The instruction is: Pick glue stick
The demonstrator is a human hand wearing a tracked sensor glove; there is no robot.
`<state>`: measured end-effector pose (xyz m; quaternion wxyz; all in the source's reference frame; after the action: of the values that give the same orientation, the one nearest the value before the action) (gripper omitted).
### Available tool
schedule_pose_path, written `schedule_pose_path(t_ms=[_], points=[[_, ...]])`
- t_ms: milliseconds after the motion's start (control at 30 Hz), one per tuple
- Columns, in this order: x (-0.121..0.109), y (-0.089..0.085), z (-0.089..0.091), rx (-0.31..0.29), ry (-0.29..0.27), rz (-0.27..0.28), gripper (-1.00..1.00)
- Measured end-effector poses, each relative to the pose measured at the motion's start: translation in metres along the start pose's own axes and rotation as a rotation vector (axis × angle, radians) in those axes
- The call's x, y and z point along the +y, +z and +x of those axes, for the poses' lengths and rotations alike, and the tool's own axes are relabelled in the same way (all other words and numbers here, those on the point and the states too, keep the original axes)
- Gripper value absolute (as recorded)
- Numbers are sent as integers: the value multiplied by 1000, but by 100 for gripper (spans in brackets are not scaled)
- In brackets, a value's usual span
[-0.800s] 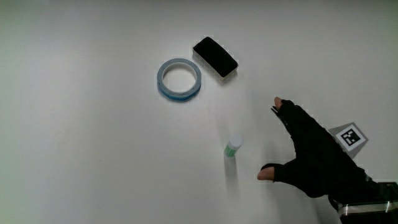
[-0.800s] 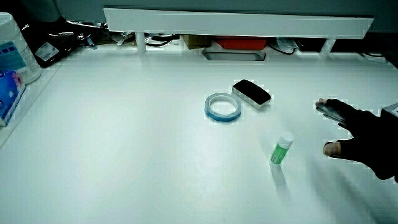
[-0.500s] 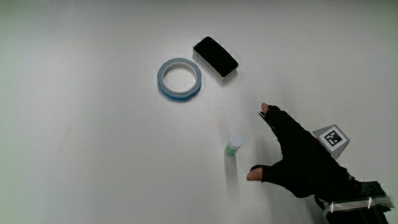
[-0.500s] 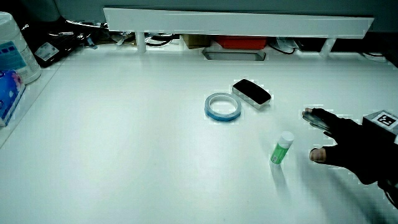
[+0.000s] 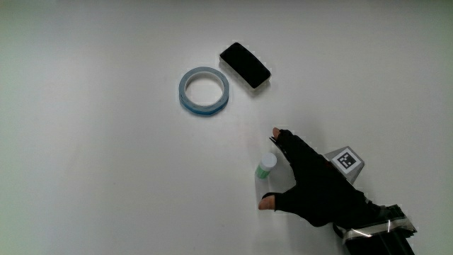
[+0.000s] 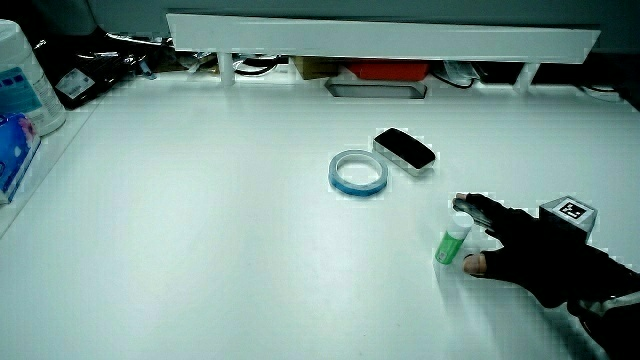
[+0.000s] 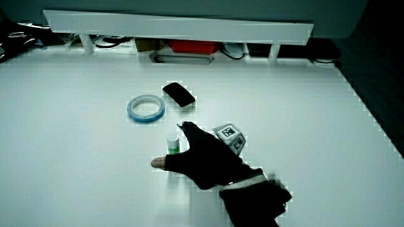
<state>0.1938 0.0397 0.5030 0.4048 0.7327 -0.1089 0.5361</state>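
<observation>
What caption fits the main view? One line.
Open hand reaches the upright glue stick, tape roll and black eraser nearby.

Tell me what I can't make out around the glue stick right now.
- Contact: no view shows whether the hand touches the glue stick.
- Glue stick base: in a side view, the hand covers it.
- Label text: too small everywhere.
- Forearm: cut off at the main view's edge.

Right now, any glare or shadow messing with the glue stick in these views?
Main view: table evenly bright and washed out, glue stick casts only a faint streak toward the person. In both side views a cool tint, a soft dark patch under the hand; stick's cap stays distinct.
</observation>
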Motion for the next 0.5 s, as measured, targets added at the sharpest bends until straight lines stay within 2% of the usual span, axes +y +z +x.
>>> schedule_pose_path(t_ms=[133,233,267,400,500], points=[[3,-3,2,23,19,-6,0],[3,-2,5,30,30,9,0],[3,-2,6,51,36,14,3],[1,2,11,58,68,81,15],[0,3,11,91,114,129,24]])
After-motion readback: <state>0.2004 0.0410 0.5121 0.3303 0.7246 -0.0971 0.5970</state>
